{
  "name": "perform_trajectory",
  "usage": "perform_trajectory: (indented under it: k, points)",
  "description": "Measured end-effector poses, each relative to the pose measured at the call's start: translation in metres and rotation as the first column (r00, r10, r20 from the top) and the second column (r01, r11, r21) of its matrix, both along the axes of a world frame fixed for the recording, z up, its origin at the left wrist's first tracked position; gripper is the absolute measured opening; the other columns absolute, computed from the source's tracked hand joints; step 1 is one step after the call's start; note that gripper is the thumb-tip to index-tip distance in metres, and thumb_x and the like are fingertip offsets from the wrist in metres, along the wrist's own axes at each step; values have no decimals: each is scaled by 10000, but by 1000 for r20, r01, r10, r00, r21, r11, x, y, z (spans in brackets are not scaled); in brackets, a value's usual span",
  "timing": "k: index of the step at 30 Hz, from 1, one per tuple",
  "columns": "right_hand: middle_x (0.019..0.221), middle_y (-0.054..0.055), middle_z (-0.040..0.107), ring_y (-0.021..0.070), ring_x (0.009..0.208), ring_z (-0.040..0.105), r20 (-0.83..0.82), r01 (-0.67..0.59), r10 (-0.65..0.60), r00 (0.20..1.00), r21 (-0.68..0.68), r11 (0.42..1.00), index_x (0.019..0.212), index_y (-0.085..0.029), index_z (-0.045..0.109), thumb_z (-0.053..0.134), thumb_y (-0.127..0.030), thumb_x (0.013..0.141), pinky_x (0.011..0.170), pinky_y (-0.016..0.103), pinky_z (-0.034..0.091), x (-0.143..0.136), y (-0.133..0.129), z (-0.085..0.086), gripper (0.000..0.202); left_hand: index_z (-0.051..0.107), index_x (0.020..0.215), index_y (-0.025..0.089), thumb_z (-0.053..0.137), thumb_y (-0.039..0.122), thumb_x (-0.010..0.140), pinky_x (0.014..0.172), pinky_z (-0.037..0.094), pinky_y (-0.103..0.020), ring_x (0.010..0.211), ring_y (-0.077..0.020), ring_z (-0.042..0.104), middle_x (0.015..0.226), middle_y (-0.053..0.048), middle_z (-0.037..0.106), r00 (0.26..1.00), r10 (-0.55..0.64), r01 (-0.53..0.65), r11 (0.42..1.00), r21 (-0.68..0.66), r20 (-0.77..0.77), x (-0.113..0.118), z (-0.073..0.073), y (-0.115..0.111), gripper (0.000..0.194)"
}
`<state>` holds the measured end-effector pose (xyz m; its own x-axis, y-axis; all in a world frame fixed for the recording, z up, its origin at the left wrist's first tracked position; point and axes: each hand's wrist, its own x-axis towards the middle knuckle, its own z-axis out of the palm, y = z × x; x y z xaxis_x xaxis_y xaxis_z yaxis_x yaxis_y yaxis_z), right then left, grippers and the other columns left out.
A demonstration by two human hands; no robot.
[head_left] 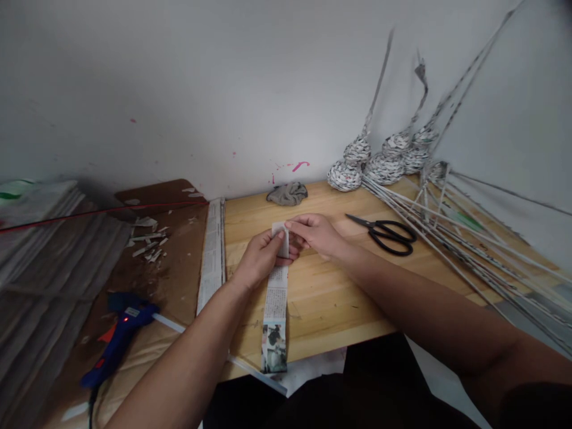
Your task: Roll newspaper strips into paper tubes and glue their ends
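Observation:
A long strip of newspaper point(276, 298) runs from my hands toward me, its lower end with a dark photo print hanging over the table's front edge. My left hand point(264, 253) pinches the strip near its upper end, thumb on top and fingers beneath. At the top right corner of the strip, my right hand point(313, 233) holds the paper between thumb and forefinger. Black-handled scissors point(389, 233) lie right of my right hand, blades pointing left. A stack of folded newspaper strips point(211, 256) lies left of my left hand.
A blue glue gun point(118, 339) with a lit red light lies on brown cardboard at left, near paper scraps point(152, 241). A grey cloth point(287, 193) sits by the wall. Several woven paper gourd shapes point(345, 175) and long paper rods point(465, 244) occupy the right. Stacked newspaper point(58, 262) stands far left.

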<state>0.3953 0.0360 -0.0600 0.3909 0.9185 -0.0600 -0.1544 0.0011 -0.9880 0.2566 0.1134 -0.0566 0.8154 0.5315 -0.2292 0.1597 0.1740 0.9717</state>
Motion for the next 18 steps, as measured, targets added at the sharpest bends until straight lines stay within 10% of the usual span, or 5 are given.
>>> perform_trajectory:
  k: [18]
  points:
    - [591,-28,551,65,467,417,-16,-11,11,1000,-6,1000,735,-151,612,662,-505,794,430,216,303,8,-1,-1,362,638,964,136,628,488,846,558,546,-258,623,-176,698,725,-84,729,997,76,-77,995,-58,-16,-1,2,0,371]
